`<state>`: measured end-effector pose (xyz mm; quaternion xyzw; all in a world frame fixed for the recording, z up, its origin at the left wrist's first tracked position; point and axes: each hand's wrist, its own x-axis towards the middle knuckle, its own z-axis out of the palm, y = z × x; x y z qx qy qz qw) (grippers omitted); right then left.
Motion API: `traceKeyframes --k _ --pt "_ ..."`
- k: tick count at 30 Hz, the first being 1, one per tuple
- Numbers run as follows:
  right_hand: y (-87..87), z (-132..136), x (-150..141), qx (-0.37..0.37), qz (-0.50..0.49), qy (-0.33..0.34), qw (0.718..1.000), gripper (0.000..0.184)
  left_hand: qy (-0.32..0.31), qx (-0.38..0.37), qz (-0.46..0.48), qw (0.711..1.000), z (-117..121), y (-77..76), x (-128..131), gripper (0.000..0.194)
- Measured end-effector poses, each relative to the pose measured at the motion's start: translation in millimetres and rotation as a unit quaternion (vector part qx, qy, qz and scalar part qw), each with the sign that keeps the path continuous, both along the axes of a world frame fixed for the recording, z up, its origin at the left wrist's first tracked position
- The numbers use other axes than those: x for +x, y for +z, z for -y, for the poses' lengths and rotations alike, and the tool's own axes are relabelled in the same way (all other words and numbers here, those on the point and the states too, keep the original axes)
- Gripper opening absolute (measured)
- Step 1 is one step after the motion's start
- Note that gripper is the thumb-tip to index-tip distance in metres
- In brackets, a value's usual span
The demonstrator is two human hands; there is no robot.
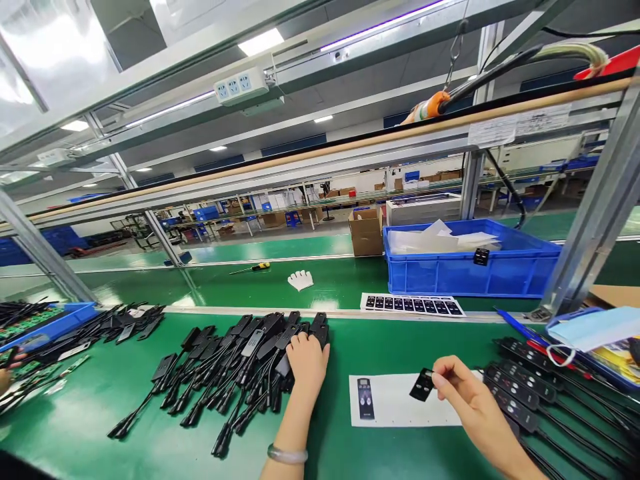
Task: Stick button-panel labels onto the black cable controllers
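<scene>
the left hand (306,361) is on the right end of a pile of black boxes with cables (253,343) on a green table (125,370). the right hand (463,393) pinches a black sticker (423,386) over a white sheet (393,410) bearing another sticker (365,399). behind are a screwdriver (257,268), a white glove (301,281), a strip of stickers (413,305) and a blue bin (470,275). another person's hand (11,365) shows at far left.
</scene>
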<state>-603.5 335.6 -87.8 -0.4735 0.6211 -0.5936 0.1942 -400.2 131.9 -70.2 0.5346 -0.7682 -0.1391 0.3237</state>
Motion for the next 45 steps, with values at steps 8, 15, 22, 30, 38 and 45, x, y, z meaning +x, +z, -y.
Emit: traceKeyframes --k 8,15,22,30,38,45 --pt "8.2 -1 9 -0.008 0.119 0.025 0.993 0.031 -0.192 0.192 -0.155 0.950 -66 2.8 -30 0.030" --pt "6.4 -2 12 0.006 0.131 0.031 0.991 0.030 -0.303 0.552 -0.402 0.665 -123 -24.2 -50 0.059" --pt "1.9 -1 12 0.040 0.112 0.022 0.993 0.024 -0.360 0.570 -0.382 0.631 -132 -31.7 -49 0.067" --pt "0.4 -1 15 0.070 0.088 0.021 0.993 0.018 -0.361 0.594 -0.381 0.610 -136 -32.4 -47 0.071" --pt "0.3 -2 17 0.080 0.076 0.014 0.994 0.016 -0.350 0.603 -0.394 0.599 -138 -30.7 -46 0.064" --pt "-1.6 -3 16 0.077 0.078 0.012 0.994 0.014 -0.347 0.592 -0.396 0.610 -140 -32.3 -46 0.063"
